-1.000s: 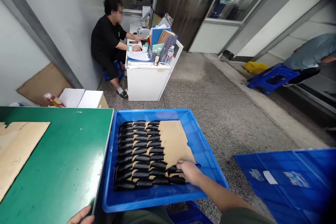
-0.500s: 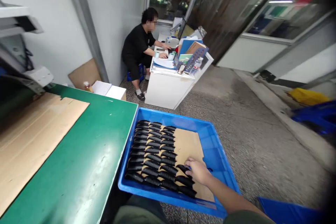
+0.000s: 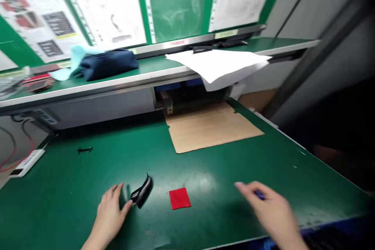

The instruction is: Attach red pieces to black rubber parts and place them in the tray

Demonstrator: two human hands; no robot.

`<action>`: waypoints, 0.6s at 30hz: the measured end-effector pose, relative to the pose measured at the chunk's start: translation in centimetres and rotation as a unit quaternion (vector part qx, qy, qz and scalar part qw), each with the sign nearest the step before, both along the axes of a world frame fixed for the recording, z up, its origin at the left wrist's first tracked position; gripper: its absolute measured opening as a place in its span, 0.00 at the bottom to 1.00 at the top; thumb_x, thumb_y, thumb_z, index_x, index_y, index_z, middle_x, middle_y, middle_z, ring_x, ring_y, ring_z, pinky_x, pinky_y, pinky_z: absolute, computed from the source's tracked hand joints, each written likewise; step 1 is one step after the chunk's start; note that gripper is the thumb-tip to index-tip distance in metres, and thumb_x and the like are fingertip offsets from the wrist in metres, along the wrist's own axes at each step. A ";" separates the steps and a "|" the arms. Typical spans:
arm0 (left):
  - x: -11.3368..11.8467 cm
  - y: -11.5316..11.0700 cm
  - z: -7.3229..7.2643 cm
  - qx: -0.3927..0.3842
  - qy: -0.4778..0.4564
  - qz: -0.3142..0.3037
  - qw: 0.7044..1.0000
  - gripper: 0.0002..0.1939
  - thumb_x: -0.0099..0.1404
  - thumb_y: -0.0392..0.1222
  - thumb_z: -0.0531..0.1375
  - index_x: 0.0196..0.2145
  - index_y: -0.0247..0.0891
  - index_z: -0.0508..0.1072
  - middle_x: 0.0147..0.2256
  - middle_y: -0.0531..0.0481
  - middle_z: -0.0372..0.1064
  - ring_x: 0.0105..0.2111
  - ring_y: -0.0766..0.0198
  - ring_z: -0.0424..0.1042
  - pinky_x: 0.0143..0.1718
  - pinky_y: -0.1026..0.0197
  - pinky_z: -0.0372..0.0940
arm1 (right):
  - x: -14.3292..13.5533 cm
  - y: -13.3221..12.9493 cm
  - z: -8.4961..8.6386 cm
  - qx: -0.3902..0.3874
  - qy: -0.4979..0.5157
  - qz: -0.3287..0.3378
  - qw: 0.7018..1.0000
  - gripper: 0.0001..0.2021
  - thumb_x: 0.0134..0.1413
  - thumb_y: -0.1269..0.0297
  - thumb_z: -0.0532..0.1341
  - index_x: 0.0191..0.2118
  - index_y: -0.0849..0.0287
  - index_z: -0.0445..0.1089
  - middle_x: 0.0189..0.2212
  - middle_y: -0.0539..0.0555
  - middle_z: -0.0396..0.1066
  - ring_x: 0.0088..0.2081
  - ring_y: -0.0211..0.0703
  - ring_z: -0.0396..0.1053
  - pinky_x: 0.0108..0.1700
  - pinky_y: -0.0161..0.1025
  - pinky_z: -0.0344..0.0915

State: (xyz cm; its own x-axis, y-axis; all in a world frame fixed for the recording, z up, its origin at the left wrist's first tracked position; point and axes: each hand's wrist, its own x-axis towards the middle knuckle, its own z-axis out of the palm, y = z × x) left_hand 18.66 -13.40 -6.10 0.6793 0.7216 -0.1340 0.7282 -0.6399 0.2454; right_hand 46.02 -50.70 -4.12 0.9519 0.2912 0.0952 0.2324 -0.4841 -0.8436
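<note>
- One curved black plastic part [image 3: 141,192] lies on the green bench [image 3: 88,172], just left of a small red square [image 3: 179,198].
- The left hand [image 3: 109,213] lies flat on the bench left of the red square, its thumb touching the part's near end; its grip is open, fingers spread, nothing clasped.
- The right hand [image 3: 271,207] hovers right of the red square, blurred, with something small and blue [image 3: 259,194] between its fingers; whether that grip is closed on it I cannot tell.
- My judgement: one part is on the bench and barely handled; no other part shows there, so the work on it looks at its start.
- Behind the red square lies a cardboard sheet [image 3: 212,127]; higher, on the shelf [image 3: 146,76], white paper [image 3: 219,64] and a dark blue pouch [image 3: 107,64].
</note>
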 end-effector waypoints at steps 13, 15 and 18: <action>4.2 -2.6 1.8 -0.159 -0.111 -0.027 0.981 0.17 0.53 0.36 0.59 0.43 0.34 0.72 0.43 0.37 0.64 0.47 0.41 0.61 0.50 0.42 0.51 | -8.6 17.0 2.1 -0.105 0.074 0.361 0.924 0.09 0.59 0.57 0.56 0.32 0.54 0.65 0.32 0.50 0.69 0.33 0.43 0.66 0.35 0.37 0.62; 4.0 -2.5 2.4 -0.227 -0.148 -0.006 0.962 0.16 0.54 0.38 0.59 0.41 0.34 0.71 0.41 0.38 0.66 0.46 0.42 0.62 0.49 0.43 0.53 | -8.5 17.5 2.2 -0.103 0.097 0.356 0.924 0.10 0.60 0.56 0.55 0.31 0.55 0.65 0.31 0.50 0.68 0.32 0.42 0.65 0.33 0.36 0.60; 4.3 -3.6 3.8 -0.373 -0.207 0.027 0.904 0.19 0.63 0.51 0.53 0.43 0.34 0.70 0.38 0.40 0.69 0.40 0.48 0.68 0.41 0.51 0.62 | -8.8 18.2 2.7 -0.058 0.118 0.369 0.920 0.10 0.60 0.56 0.56 0.32 0.56 0.65 0.30 0.50 0.67 0.32 0.41 0.65 0.34 0.35 0.60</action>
State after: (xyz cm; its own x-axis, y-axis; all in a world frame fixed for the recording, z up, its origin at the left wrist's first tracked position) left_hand 23.00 -16.96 -2.34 0.7497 0.5686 -0.3385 0.4994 -0.1505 0.8532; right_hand 37.25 -32.49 -1.42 0.4814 0.8615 -0.1617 0.3500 -0.3581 -0.8656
